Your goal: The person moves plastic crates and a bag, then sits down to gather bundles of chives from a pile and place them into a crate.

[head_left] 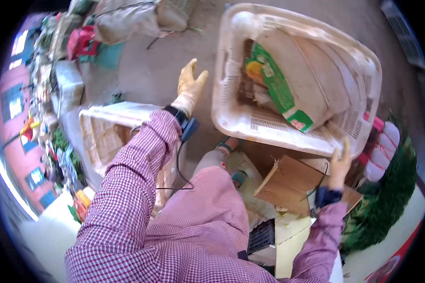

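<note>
My left hand (191,87), in a pale yellow work glove, hangs in the air left of a large white plastic crate (288,141). Its thumb and fingers are apart, with nothing between them. My right hand (340,167), also gloved, is at the crate's near right corner with fingers stretched toward the rim. Whether it touches the rim I cannot tell. The dirty, slotted crate is tilted and holds a flattened cardboard piece (311,70) with a green printed band. A yellow-orange item (255,70) shows beside the cardboard.
Left of my legs stands another whitish crate (101,141). Brown board pieces (288,181) lie below the large crate. To the right are a white bundle tied with pink string (382,151) and a green bristly heap (387,207). A red plastic stool (82,42) stands at upper left.
</note>
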A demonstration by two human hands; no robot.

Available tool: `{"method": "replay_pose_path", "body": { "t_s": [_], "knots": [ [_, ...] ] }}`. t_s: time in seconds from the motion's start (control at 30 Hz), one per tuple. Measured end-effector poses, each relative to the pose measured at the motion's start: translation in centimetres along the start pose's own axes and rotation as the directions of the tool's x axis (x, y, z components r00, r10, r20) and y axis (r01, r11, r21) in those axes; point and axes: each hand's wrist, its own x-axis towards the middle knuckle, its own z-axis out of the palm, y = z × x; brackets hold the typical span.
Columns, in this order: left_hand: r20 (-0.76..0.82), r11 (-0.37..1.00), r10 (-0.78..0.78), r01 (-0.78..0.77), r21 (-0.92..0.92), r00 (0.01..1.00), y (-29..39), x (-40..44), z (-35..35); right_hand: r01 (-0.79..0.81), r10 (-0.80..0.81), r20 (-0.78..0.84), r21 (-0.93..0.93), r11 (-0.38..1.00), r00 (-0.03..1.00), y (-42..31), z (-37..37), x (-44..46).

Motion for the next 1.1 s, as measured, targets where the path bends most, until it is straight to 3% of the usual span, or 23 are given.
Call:
{"method": "replay_pose_path", "body": {
  "t_s": [0.03, 0.07, 0.1, 0.13, 0.2, 0.27, 0.33, 0.4, 0.47, 0.53, 0.6, 0.67, 0.73, 0.77, 0.8, 0.87, 0.97, 1.07, 1.1],
  "knots": [
    [-0.029, 0.999, -0.040, 0.040, -0.004, 0.999, 0.4, -2.2, -3.3, -0.036, 0.035, 0.089, 0.012, 0.999, 0.995, -3.8, 0.5, -2.4],
    [-0.060, 0.997, -0.078, 0.077, -0.013, 0.995, 0.9, -4.5, -6.7, 0.024, -0.037, 0.131, 0.103, 0.994, 0.991, -4.3, 2.5, -5.5],
    [-0.058, 0.995, -0.098, 0.100, 0.019, 0.993, -1.3, -6.7, -9.7, 0.148, -0.141, 0.255, -0.011, 0.989, 0.957, -8.6, 2.1, -7.3],
    [-0.059, 0.992, -0.116, 0.119, 0.049, 0.991, -3.6, -9.2, -12.8, 0.086, -0.135, 0.353, 0.149, 0.985, 0.926, -11.6, 2.4, -9.4],
    [-0.092, 0.989, -0.146, 0.149, 0.021, 0.985, -4.1, -16.0, -19.3, 0.123, -0.217, 0.478, 0.220, 0.968, 0.851, -14.6, 3.3, -14.1],
    [-0.234, 0.996, -0.013, 0.032, 0.078, 0.972, -3.3, -23.8, -24.6, 0.057, -0.206, 0.614, 0.255, 0.965, 0.762, -15.9, 3.9, -18.2],
    [-0.215, 0.990, -0.121, 0.101, -0.102, 0.969, -1.7, -31.4, -28.2, 0.069, -0.143, 0.761, 0.128, 0.989, 0.633, -17.7, 3.0, -20.5],
    [-0.135, 0.994, -0.049, 0.062, 0.095, 0.990, -1.4, -39.2, -31.0, 0.109, -0.143, 0.781, 0.096, 0.989, 0.608, -18.6, 1.7, -22.6],
    [-0.094, 0.959, -0.254, 0.264, 0.107, 0.963, -4.4, -47.4, -32.1, 0.152, -0.144, 0.792, 0.066, 0.986, 0.593, -19.2, 0.6, -23.8],
    [-0.175, 0.829, -0.521, 0.544, 0.129, 0.835, -10.5, -58.6, -32.8, 0.215, -0.122, 0.826, 0.000, 0.977, 0.550, -19.9, -0.3, -25.2],
    [-0.233, 0.714, -0.669, 0.697, 0.058, 0.705, -15.3, -68.2, -33.1, 0.247, -0.097, 0.841, -0.044, 0.968, 0.532, -20.6, -1.7, -26.2],
    [0.025, 0.372, -0.927, 0.926, -0.071, 0.374, -21.9, -78.3, -33.9, 0.301, -0.244, 0.768, 0.071, 0.951, 0.592, -20.2, -0.5, -27.9],
    [0.060, 0.088, -0.989, 0.877, -0.473, 0.132, -19.9, -82.6, -34.5, 0.261, -0.319, 0.691, 0.192, 0.946, 0.649, -21.1, 1.3, -29.3],
    [0.155, -0.029, -0.987, 0.912, -0.410, 0.039, -18.5, -83.5, -35.5, 0.355, -0.355, 0.720, 0.160, 0.921, 0.596, -26.8, 0.5, -29.2],
    [0.205, -0.015, -0.975, 0.892, -0.452, 0.088, -19.1, -85.6, -35.1, 0.427, -0.470, 0.671, 0.246, 0.870, 0.573, -30.4, 1.2, -29.8],
    [0.218, 0.088, -0.964, 0.959, -0.268, 0.149, -16.8, -85.2, -35.8, 0.486, -0.612, 0.622, 0.389, 0.783, 0.488, -37.2, 3.4, -30.9],
    [0.255, 0.394, -0.880, 0.916, -0.082, 0.401, -18.0, -86.2, -35.7, 0.670, -0.811, 0.487, 0.487, 0.561, 0.325, -45.9, 7.3, -34.0],
    [0.265, 0.353, -0.898, 0.935, -0.037, 0.350, -18.4, -85.3, -36.6, 0.718, -0.863, 0.465, 0.531, 0.450, 0.197, -50.1, 11.9, -37.6],
    [0.247, 0.434, -0.869, 0.900, -0.035, 0.428, -20.4, -86.9, -36.3, 0.745, -0.857, 0.485, 0.504, 0.437, 0.175, -50.7, 13.1, -38.9]
  ]
}}
